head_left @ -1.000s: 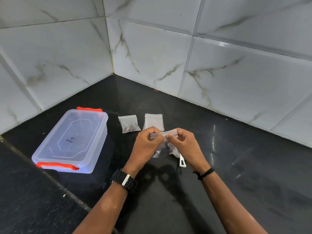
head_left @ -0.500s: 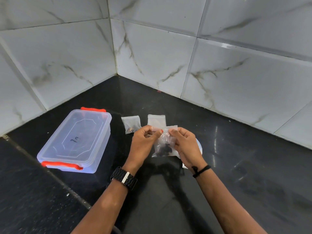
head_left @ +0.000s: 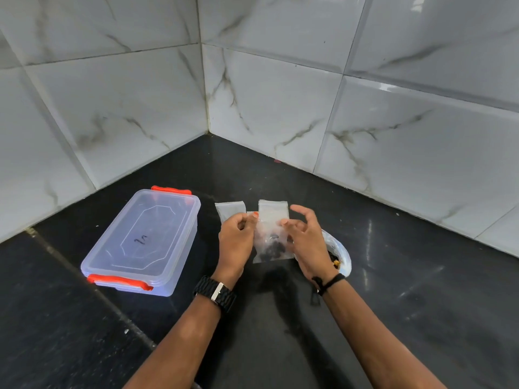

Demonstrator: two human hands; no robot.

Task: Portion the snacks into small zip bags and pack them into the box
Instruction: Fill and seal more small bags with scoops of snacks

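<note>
Clear zip bag of dark snacks hangs pinched in my left hand, right hand loose-fingered beside it; sealing looks finished, so next I unclip the lidded box.

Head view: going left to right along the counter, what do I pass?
Lidded plastic box → small zip bag lying flat → left hand → zip bag with dark snacks that it pinches → right hand → snack container.
</note>
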